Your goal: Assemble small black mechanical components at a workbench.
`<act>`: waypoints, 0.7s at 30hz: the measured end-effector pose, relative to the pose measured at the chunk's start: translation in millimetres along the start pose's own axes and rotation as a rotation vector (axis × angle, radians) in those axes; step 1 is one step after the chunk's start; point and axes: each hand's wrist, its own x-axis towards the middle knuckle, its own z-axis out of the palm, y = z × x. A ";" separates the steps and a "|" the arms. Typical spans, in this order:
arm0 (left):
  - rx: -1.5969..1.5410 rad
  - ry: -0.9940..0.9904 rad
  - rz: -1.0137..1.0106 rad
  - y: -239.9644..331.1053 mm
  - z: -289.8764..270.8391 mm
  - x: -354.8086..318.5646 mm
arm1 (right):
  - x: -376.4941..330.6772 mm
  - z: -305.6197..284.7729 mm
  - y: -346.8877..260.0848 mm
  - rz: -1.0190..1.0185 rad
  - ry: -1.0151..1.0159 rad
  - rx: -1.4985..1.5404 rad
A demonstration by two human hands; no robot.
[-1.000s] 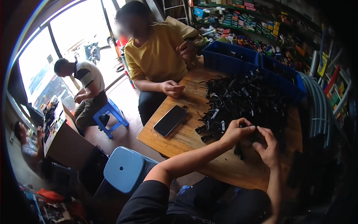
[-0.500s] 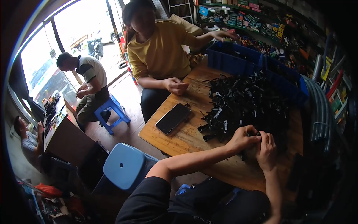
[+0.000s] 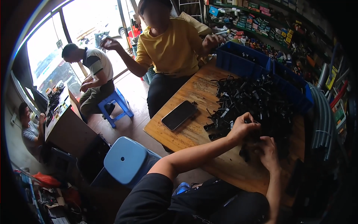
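A large heap of small black plastic parts point(image 3: 253, 100) covers the far right of the wooden table point(image 3: 179, 140). At the heap's near edge, my left hand point(image 3: 243, 130) has thumb and fingers pressed together. Whatever they pinch is lost against the dark parts. Just to its right and nearer to me, my right hand point(image 3: 269, 155) is apart from the left, its fingers curled inward. Shadow hides its fingertips, and any small part in them cannot be made out. A black phone point(image 3: 179, 115) lies left of the heap.
Two blue bins point(image 3: 244, 61) point(image 3: 291, 84) stand behind the heap. Across the table sits a person in yellow point(image 3: 167, 48), both hands raised. A blue stool point(image 3: 126, 158) stands left of the table. Coiled grey hoses point(image 3: 321, 123) hang at the right. Two people work at another table point(image 3: 61, 112).
My hands, together before, have come apart; the right has dropped slightly toward me. The person in yellow has lifted a hand off the table edge and out to the left. The view has shifted slightly.
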 end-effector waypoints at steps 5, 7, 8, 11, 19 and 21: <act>-0.132 -0.020 -0.104 -4.2 8.7 1.9 | -1.1 3.9 16.5 0.014 -0.018 -0.083; -0.103 0.014 -0.084 -8.5 0.9 -2.6 | -0.7 5.2 11.2 0.017 -0.025 -0.064; -0.088 -0.019 -0.098 -10.1 0.8 -1.7 | -2.8 6.2 16.1 0.041 -0.058 -0.058; -0.007 -0.096 -0.110 -9.0 7.2 -6.0 | -5.3 2.9 16.3 0.065 -0.081 -0.016; 0.327 -0.082 -0.083 -12.4 -0.8 -0.1 | -7.0 -3.9 38.7 0.297 0.207 0.593; 0.310 -0.053 -0.115 -10.0 -2.9 2.0 | -0.3 1.2 40.1 0.408 0.349 0.923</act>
